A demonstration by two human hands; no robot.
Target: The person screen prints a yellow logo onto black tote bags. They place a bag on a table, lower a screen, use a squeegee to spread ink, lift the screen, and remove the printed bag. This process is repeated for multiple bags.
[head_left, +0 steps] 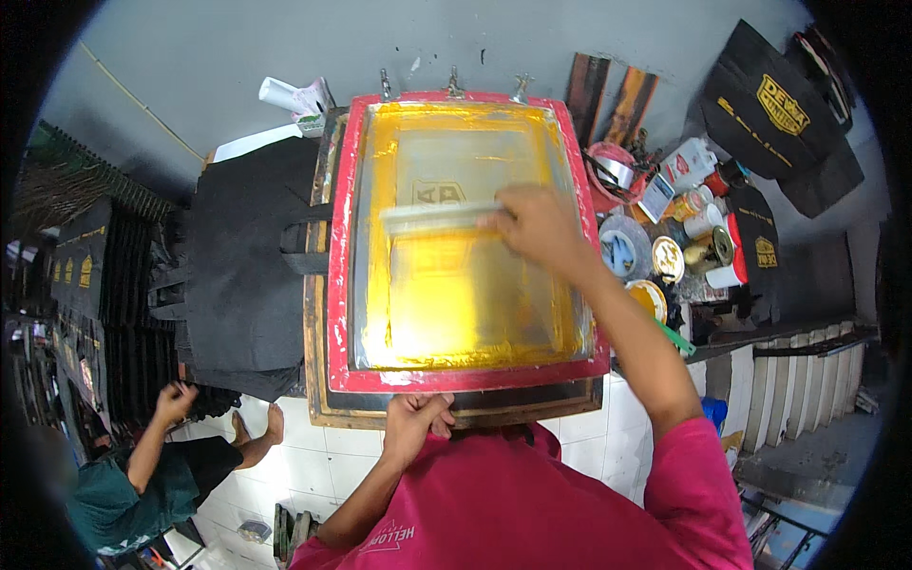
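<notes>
In front of me lies a printing screen (340, 285) with a red frame, its mesh smeared with yellow ink (427, 323). My right hand (537, 228) is closed on the right end of a long pale squeegee (437, 218), which lies across the mesh. A dark printed emblem (432, 192) shows through just beyond it. At the screen's near edge, my left hand (415, 425) is closed, its fingers curled against the frame's underside and the wood-edged board (351, 408); what they hold is hidden.
Black fabric bags (247, 256) are stacked left of the board. Tubs of ink (668, 258), bottles (689, 163) and a pink basin (608, 171) crowd the right. Metal clamps (454, 84) stand behind the screen. At lower left, another person (152, 484) works beside hanging printed bags (85, 266).
</notes>
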